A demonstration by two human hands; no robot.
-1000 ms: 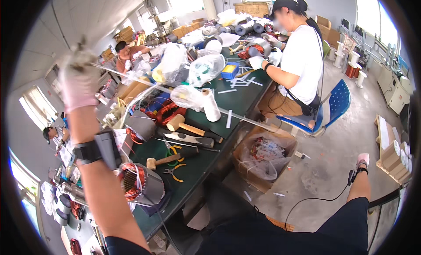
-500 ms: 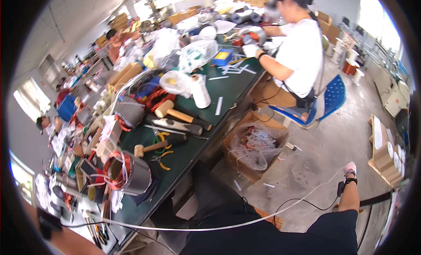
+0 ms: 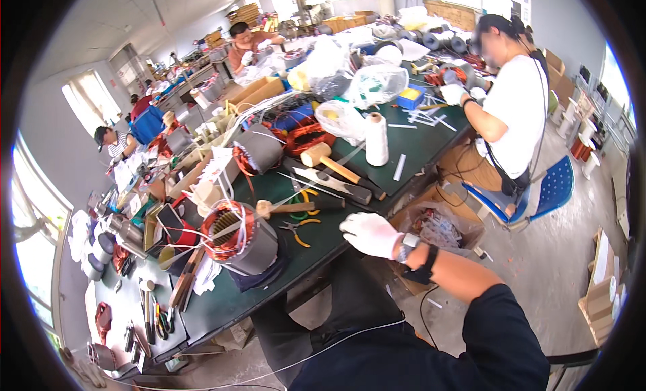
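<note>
The cord (image 3: 343, 336), thin and pale, lies across the lap on the near side of the stator (image 3: 245, 239), and a sharp turn of the body could snag it or drag its slack, since its run toward the lower left is loose. The stator rests on a dark cloth (image 3: 259, 276) close to the table's (image 3: 222, 303) near edge, so a knock from a forearm could tip it or slide the cloth. White strips (image 3: 229, 224) trail over its copper windings and might catch on a passing finger. Just right of it, the open pliers (image 3: 296, 233) and the mallet (image 3: 289, 207), its handle pointing away from the stator, could be swept aside by a low reach. The right hand (image 3: 371, 236), white-gloved, hangs to the right of the stator, beyond the pliers and apart from them, with fingers loosely extended, close together and slightly bent; nothing shows in its grasp, though the palm is hidden. A dim finger-like shape at the rim, well to the lower left of the stator, may be the left hand (image 3: 84, 371); whether it is closed, or grips the cord, I cannot tell
</note>
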